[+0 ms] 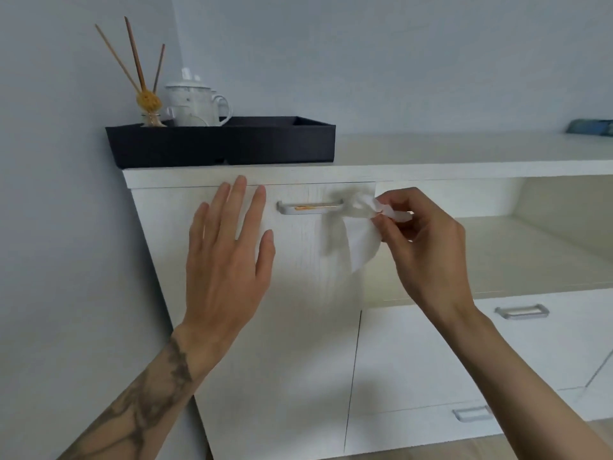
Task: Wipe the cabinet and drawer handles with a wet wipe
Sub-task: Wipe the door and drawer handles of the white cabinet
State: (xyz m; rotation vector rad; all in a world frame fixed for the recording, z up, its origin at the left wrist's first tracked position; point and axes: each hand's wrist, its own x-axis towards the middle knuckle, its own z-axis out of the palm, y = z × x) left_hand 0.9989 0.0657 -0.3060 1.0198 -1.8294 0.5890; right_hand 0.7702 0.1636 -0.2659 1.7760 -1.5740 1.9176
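white cabinet door (298, 327) behind left hand (225, 260), fingers (239, 197) spread; right hand (428, 247) fingers (386, 224) pinch crumpled white wet wipe (361, 242), likely next rubbing along stained silver handle (310, 207).

A black tray (232, 144) holds white mugs (195, 102) and a reed diffuser (149, 101).

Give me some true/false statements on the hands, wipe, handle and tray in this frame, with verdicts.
1. The right hand pinches the wipe. True.
2. The left hand grips the door handle. False: its fingers are straight, and it lies left of the handle.
3. The door handle bears an orange smear. True.
4. The wipe is at the handle's left end. False: it is at the right end.
5. The black tray stands on the floor. False: it stands on the cabinet top.
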